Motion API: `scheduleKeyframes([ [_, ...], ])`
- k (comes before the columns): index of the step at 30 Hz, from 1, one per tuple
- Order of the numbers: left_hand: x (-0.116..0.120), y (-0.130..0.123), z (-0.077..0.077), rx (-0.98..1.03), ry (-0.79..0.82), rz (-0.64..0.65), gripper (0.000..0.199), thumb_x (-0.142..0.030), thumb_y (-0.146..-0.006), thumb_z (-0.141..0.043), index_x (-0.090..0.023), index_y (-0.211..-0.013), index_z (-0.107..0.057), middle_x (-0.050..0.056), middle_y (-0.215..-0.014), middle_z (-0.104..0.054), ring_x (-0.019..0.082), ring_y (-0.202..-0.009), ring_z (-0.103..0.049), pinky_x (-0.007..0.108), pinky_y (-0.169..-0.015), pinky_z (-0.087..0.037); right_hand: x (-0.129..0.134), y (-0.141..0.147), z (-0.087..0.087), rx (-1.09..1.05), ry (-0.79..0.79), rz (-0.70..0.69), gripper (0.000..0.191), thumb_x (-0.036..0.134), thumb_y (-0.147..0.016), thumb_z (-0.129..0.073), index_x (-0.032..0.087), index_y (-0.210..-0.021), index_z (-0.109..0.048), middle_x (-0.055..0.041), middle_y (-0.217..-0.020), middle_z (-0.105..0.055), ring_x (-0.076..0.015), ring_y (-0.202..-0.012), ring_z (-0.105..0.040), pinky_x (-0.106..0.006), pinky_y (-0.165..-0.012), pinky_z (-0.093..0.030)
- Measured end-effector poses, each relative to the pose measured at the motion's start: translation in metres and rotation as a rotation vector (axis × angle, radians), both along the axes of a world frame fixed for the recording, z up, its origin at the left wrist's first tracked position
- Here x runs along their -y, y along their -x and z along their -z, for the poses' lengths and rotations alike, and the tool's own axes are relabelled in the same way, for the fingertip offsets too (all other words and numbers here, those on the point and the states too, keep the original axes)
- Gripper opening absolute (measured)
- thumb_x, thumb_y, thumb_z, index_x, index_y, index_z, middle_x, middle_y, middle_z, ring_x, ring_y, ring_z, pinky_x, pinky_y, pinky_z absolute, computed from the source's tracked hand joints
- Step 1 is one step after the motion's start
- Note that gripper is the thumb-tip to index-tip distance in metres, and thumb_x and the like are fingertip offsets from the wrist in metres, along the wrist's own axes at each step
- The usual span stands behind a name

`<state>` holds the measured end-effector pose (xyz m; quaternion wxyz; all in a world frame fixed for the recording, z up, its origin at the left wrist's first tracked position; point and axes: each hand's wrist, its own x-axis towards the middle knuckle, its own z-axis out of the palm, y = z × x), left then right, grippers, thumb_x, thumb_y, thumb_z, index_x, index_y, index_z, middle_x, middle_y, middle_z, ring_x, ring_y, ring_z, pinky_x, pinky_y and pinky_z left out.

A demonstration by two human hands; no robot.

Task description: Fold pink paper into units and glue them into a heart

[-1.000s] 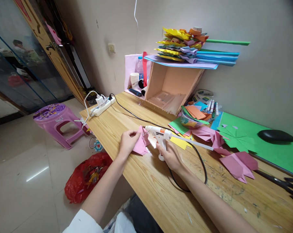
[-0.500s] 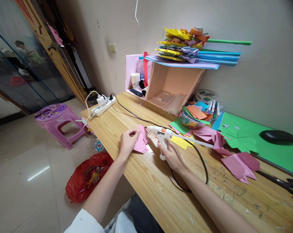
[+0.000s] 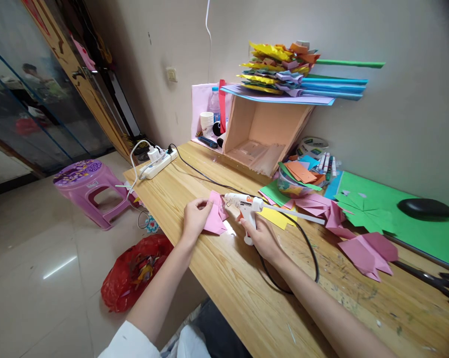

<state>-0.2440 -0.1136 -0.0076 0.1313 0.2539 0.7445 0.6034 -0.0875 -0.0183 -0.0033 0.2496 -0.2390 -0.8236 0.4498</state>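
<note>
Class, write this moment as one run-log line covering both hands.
left hand: holding folded pink paper | right hand: gripping white glue gun | nozzle: at paper, contact unclear | nearby: yellow paper, black cable

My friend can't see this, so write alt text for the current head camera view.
The wearer's right hand points a white glue gun at folded pink paper held in the left hand, over a wooden table. Black scissors lie at right.

Grey wall [image 3: 388, 129], glossy tiled floor [image 3: 31, 233], white light streak [image 3: 59, 267], pink stool [image 3: 82, 190], wooden door [image 3: 92, 109], wooden table [image 3: 165, 199]
</note>
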Motion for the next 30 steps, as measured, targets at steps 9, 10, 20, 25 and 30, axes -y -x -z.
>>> scheduleKeyframes([
  [9,-0.0006,-0.0011,-0.0003,0.002,0.006,0.057,0.027,-0.036,-0.067,-0.061,-0.011,-0.075,-0.069,0.01,-0.077,-0.069,0.02,-0.069,-0.062,0.026,-0.06,-0.046,0.001,-0.004,0.0002,0.007,-0.036,0.044,0.028,0.04,-0.081,-0.042,0.017,-0.067,-0.051,0.0033,-0.055,-0.048,-0.0117,-0.051,-0.046,-0.023,-0.052,-0.036],
  [10,-0.0006,-0.0017,-0.0006,0.0,0.008,0.071,0.027,-0.036,-0.067,-0.061,-0.011,-0.075,-0.069,0.01,-0.077,-0.069,0.02,-0.069,-0.062,0.026,-0.06,-0.045,0.001,-0.0045,0.0004,0.001,-0.042,0.04,0.027,0.039,-0.081,-0.042,0.017,-0.066,-0.049,0.0034,-0.055,-0.048,-0.0115,-0.051,-0.046,-0.022,-0.052,-0.036],
  [20,-0.0013,-0.0032,-0.0018,-0.019,0.009,0.101,0.027,-0.036,-0.068,-0.061,-0.012,-0.076,-0.07,0.009,-0.078,-0.07,0.02,-0.071,-0.062,0.027,-0.062,-0.046,0.0018,-0.0046,-0.0007,-0.031,-0.009,0.008,0.027,0.039,-0.081,-0.042,0.017,-0.066,-0.048,0.0033,-0.056,-0.047,-0.0114,-0.052,-0.045,-0.023,-0.051,-0.035],
  [25,-0.0006,-0.0032,-0.0019,-0.027,0.006,0.101,0.026,-0.035,-0.069,-0.061,-0.013,-0.076,-0.07,0.008,-0.077,-0.07,0.02,-0.071,-0.062,0.027,-0.062,-0.046,0.0023,-0.0038,-0.0025,-0.052,-0.02,-0.006,0.027,0.039,-0.081,-0.041,0.017,-0.067,-0.05,0.002,-0.059,-0.05,-0.0126,-0.055,-0.046,-0.024,-0.054,-0.036],
  [30,0.0001,-0.0036,-0.0039,-0.03,0.014,0.079,0.024,-0.034,-0.068,-0.061,-0.012,-0.075,-0.07,0.008,-0.076,-0.069,0.019,-0.07,-0.062,0.026,-0.062,-0.045,0.0018,-0.0033,-0.0017,-0.039,-0.037,0.022,0.028,0.038,-0.081,-0.042,0.018,-0.063,-0.047,0.0028,-0.057,-0.047,-0.0116,-0.053,-0.043,-0.023,-0.052,-0.034],
])
